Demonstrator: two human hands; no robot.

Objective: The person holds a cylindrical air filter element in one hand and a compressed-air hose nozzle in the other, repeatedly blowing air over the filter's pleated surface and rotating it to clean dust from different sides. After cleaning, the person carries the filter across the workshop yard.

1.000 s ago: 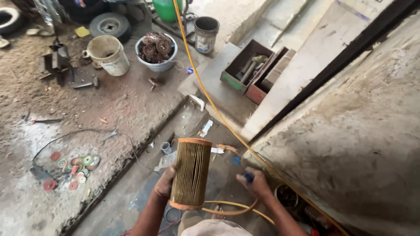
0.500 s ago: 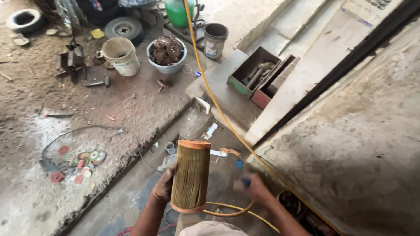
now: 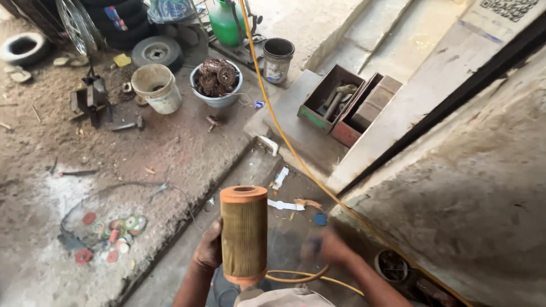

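My left hand [image 3: 208, 250] grips the light, papery filter [image 3: 244, 236] by its side; my blurry right hand [image 3: 330, 249], I cannot tell.

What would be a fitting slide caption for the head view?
Left hand holds an upright pleated cylindrical filter; right hand, blurred, grips a yellow hose.

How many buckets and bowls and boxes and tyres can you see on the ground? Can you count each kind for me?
Buckets: 2, a cream one and a dark one
Bowls: 1, full of rusty metal parts
Open boxes: 2, a green-edged one and a red one
Loose tyres lying flat: 2, a pale one and a black one
Total: 7
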